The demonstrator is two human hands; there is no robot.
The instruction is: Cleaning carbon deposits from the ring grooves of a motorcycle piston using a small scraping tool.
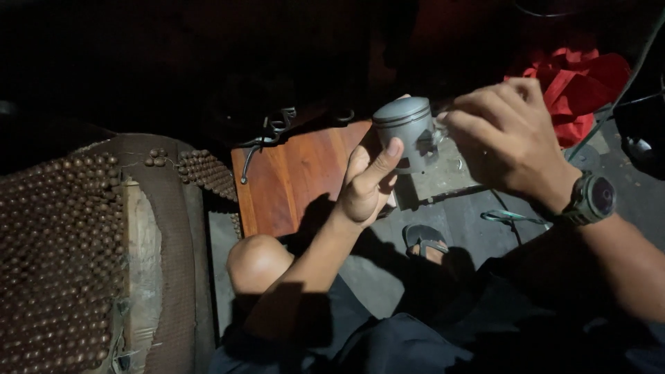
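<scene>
My left hand (368, 181) holds up a grey metal piston (407, 131), crown upward, with ring grooves near its top and a round hole in its side. My right hand (504, 138), with a dark watch (593, 198) on the wrist, is at the piston's right side, fingers bent against the pin hole area. What the right fingers pinch is too small and dark to tell. Both hands hover above a reddish wooden board (291, 180).
A seat covered with brown wooden beads (62, 256) fills the left. A bent metal hook tool (260, 142) lies at the board's far edge. Red cloth (578, 79) lies at the top right. My knee (258, 262) and sandalled foot (424, 239) rest on the concrete floor.
</scene>
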